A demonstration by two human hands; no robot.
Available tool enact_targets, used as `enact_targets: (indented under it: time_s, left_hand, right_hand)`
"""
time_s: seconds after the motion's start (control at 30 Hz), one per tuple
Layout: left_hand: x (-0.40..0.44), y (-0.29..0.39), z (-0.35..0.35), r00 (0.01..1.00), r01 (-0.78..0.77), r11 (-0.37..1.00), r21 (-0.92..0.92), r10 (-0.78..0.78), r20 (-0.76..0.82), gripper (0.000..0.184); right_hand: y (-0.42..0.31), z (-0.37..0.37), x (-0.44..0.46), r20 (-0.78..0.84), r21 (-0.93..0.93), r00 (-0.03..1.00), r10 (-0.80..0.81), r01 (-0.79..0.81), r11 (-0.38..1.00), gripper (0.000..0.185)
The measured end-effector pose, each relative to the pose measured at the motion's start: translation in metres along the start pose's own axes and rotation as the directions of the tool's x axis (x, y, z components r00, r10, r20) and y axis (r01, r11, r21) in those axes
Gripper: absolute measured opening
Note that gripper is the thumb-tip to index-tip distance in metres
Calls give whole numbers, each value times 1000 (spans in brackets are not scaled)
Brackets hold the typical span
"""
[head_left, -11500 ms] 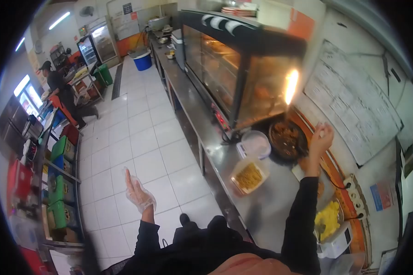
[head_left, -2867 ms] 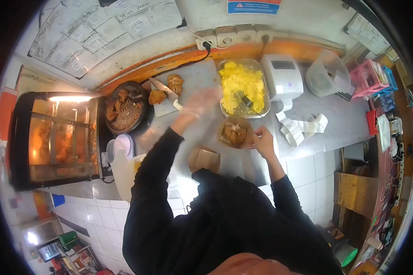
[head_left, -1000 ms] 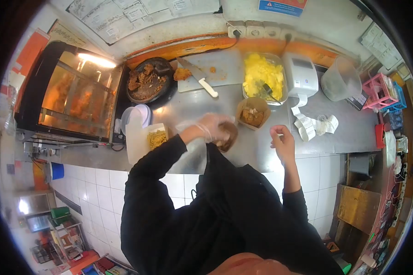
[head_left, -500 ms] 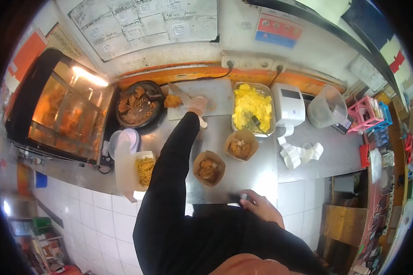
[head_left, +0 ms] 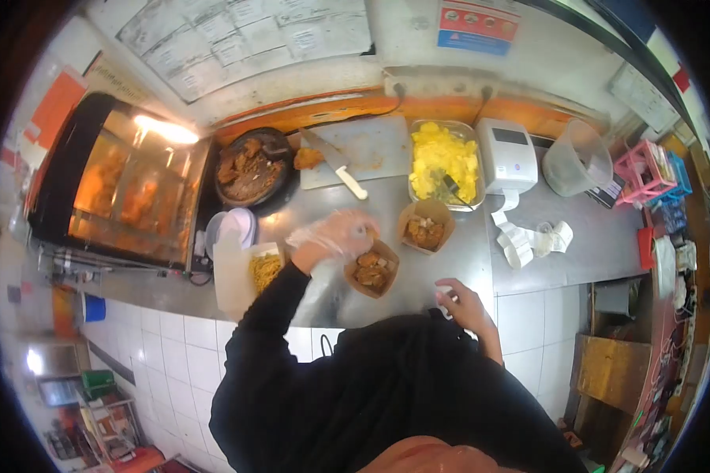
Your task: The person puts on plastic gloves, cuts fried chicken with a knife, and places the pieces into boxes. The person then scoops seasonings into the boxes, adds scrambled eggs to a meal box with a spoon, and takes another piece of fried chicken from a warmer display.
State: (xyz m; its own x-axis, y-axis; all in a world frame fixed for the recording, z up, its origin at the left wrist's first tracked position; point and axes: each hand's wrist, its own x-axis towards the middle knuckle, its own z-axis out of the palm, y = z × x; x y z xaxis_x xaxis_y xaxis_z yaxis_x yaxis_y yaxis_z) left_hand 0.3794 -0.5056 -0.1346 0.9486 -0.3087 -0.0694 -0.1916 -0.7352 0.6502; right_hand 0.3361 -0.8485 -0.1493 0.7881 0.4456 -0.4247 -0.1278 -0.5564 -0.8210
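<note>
My left hand [head_left: 335, 235], in a clear plastic glove, is over the steel counter at the upper left rim of a brown paper box [head_left: 372, 270] holding fried pieces. Its fingers are drawn together; what is in them is blurred. A second paper box [head_left: 426, 227] with similar pieces stands behind to the right. My right hand [head_left: 467, 306] is bare at the counter's front edge, fingers curled around something small and pale. A knife [head_left: 349, 178] with a white handle lies across the cutting board [head_left: 375, 150], beside a fried piece [head_left: 308, 158].
A stone mortar [head_left: 250, 177] with brown food stands by a lit display case [head_left: 130, 189]. Noodles fill an open box [head_left: 265, 270] left of my arm. Behind are a tub of yellow food [head_left: 444, 162], a label printer [head_left: 508, 154] trailing paper, and a clear bucket [head_left: 574, 162].
My left hand has come back from the knife and cutting board to the nearer paper box. The knife now lies free. My right hand has risen slightly and moved right.
</note>
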Motion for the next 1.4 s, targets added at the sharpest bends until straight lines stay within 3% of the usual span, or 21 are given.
enact_targets:
  time_s: [0.13,0.2,0.33,0.37,0.43,0.47,0.53,0.57,0.63,0.67,0.7,0.83,0.87,0.93,0.97,1.03,1.1,1.17,1.27,1.37,1.4]
  left_hand:
    - [-22,-4,33,985,-137,978,158,151,-78,27]
    - [-10,-5,19,923,204,972,-119,-231,-308,30]
    - [30,-94,43,727,344,900,-267,-435,-531,32]
    - [41,-111,50,726,337,854,-395,-503,-468,31]
    - [66,-139,62,731,313,710,-631,-604,-317,27]
    - [78,-149,65,739,294,614,-732,-632,-234,26]
    - [97,-151,59,747,262,496,-828,-648,-152,25]
    - [105,-147,54,828,46,708,-705,-421,-369,22]
    - [124,-142,44,830,-189,831,-524,-149,-537,23]
    - [138,-145,36,773,-120,992,-40,68,-631,28]
    - [148,-145,33,737,-3,892,452,308,-602,34]
    - [175,-129,36,808,-62,883,466,318,-495,47]
    - [179,-132,45,823,-206,976,72,213,-527,47]
    - [178,-140,55,857,-311,888,-339,108,-505,47]
    - [156,-132,46,877,-232,854,-466,-23,-480,47]
    - [107,-110,31,866,-62,765,-641,-278,-416,44]
    - [46,-81,11,806,-31,504,-863,-498,-320,45]
    - [-1,-84,16,691,-65,401,-914,-643,-331,49]
    - [-84,-70,24,631,-216,343,-914,-665,-398,53]
    - [-144,-45,34,516,-298,293,-908,-751,-412,50]
    - [-160,-34,35,435,-342,275,-899,-801,-411,49]
  right_hand:
    - [2,37,62,191,102,981,-46,27,994,59]
    - [-15,64,80,181,63,983,-12,1,998,57]
    - [7,112,112,69,121,998,-4,-4,993,51]
    - [27,125,121,84,108,996,-16,7,994,51]
    - [69,139,132,-150,-188,854,-499,471,862,50]
    - [73,136,129,-133,-197,851,-509,480,855,50]
    - [77,128,123,-24,40,958,-286,287,957,49]
    - [76,124,119,23,104,978,-207,204,973,49]
    - [76,115,109,38,124,986,-164,158,980,50]
    - [76,111,104,43,128,988,-147,141,982,51]
    - [75,108,101,70,196,988,-138,122,973,51]
    - [77,106,110,69,251,990,-123,102,963,50]
    - [69,103,109,67,247,990,-125,104,963,50]
    - [49,94,110,15,21,986,-166,165,986,49]
    - [39,90,111,8,27,988,-155,155,988,49]
    - [24,82,111,-45,-240,947,-319,299,924,50]
    - [7,81,110,-98,-266,953,-287,253,930,49]
    - [2,83,106,-131,-292,954,-270,223,930,48]
    - [0,87,93,-218,-323,933,-286,207,923,48]
    - [-5,84,79,-265,-347,954,-140,41,937,49]
    - [0,84,82,-399,-489,827,-396,173,855,52]
